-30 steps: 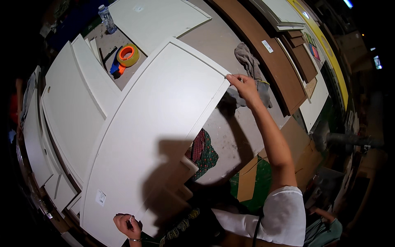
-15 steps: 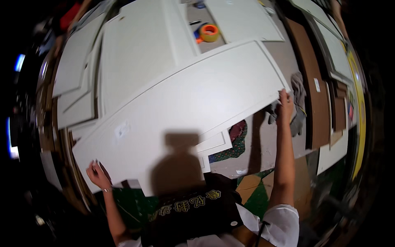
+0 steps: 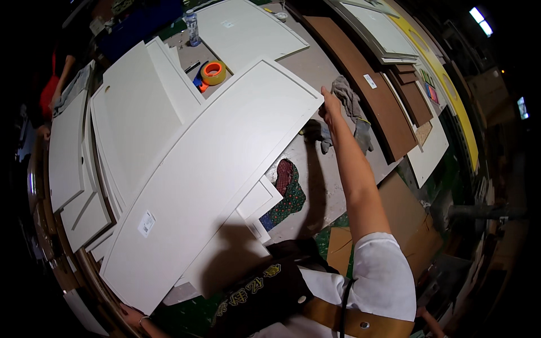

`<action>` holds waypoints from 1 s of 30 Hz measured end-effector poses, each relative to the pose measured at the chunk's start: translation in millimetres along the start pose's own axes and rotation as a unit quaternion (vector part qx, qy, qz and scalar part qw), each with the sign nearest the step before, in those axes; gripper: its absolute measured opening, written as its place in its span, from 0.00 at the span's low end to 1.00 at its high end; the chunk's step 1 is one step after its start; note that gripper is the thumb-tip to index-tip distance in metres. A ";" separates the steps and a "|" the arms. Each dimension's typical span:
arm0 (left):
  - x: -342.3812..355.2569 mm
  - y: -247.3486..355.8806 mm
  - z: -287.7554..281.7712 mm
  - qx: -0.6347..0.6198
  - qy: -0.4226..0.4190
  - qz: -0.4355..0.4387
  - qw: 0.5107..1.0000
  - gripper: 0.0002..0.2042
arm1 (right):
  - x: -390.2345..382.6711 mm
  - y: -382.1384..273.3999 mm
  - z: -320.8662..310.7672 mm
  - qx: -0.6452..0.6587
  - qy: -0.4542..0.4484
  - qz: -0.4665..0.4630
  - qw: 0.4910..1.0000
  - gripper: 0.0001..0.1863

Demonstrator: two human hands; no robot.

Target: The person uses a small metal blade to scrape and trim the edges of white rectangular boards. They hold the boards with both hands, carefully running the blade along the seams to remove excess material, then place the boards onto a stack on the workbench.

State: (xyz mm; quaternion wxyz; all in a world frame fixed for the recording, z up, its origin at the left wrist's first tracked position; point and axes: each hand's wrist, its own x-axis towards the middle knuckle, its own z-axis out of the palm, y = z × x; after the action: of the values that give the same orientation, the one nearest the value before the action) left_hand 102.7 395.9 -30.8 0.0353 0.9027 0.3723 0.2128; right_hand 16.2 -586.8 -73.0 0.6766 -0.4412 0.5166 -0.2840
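A long white panel (image 3: 208, 158) with a raised border and a small label lies slanted across the view, from lower left to upper right. My right hand (image 3: 331, 106) grips its far right corner, the fingers partly hidden at the edge. At the near left end my left hand (image 3: 133, 316) holds the panel's lower edge, its fingers mostly under or behind it. Smaller white panels (image 3: 260, 200) show beneath the long one, beside a dark patterned cloth (image 3: 290, 191). Grey gloves (image 3: 321, 135) lie near my right forearm.
Orange-cored tape (image 3: 213, 73) and a water bottle (image 3: 193, 28) stand beyond the panel. More white panels (image 3: 141, 96) lie at left, brown boards (image 3: 360, 84) and a yellow strip (image 3: 445, 73) at right. Another person's arm (image 3: 66, 73) shows at far left; cardboard (image 3: 408, 219) lies low right.
The long panel now slants more steeply in view. Its label end, with my left hand, sits lower; my right hand is farther up and left in the picture. The whole view has turned.
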 end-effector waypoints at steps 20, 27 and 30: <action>-79.4 -35.6 -26.9 -0.434 -0.369 -0.202 0.797 0.37 | 0.0 38.0 99.9 -0.111 0.134 -0.326 0.929 0.25; -182.1 -16.5 -90.1 -0.497 -0.367 -0.311 0.723 0.36 | -63.8 77.6 173.4 0.029 -0.028 -0.236 0.971 0.23; -198.7 -30.6 -92.7 -0.497 -0.346 -0.316 0.730 0.36 | -63.1 72.8 180.5 0.056 -0.083 -0.175 0.979 0.19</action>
State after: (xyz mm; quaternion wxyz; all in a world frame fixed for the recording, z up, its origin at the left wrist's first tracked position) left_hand -81.1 272.6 -24.7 0.6708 0.5977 0.4388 0.0171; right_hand 163.2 -446.3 -95.7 0.6803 -0.5083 0.3568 -0.3893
